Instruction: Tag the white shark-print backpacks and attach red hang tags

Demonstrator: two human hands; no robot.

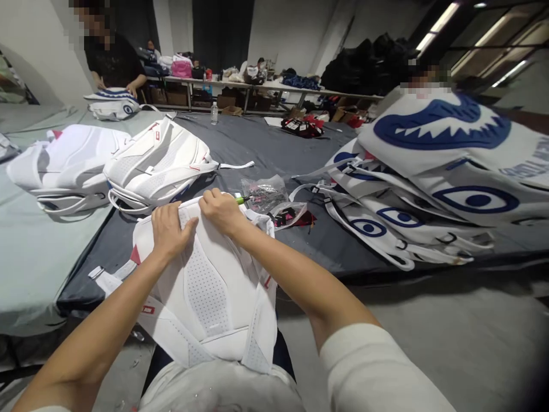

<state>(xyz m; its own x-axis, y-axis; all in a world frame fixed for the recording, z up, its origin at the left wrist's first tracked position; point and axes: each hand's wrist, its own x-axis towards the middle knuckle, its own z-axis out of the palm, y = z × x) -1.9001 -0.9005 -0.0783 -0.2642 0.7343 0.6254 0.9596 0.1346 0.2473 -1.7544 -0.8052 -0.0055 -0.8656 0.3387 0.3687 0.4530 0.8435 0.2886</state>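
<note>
A white backpack (pixel 165 280) leans against me and the table edge, its padded back panel and shoulder straps facing up. My left hand (pixel 171 232) grips its top edge, fingers bent over the rim and thumb on the panel. Close beside it, my right hand (pixel 221 212) is closed at the same edge. Out of the right fist sticks a slim green tool (pixel 241 200) with a dark tip; its kind is mostly hidden. Just past that hand lie clear plastic bags (pixel 268 191) with small dark parts inside.
Two more white backpacks (pixel 158 157) lie on the left of the dark-covered table (pixel 240 143). At right rises a stack of white bags with blue eye designs (pixel 474 200). A clear bottle (pixel 214 113) stands farther back. A person (pixel 114 66) handles another bag at far left.
</note>
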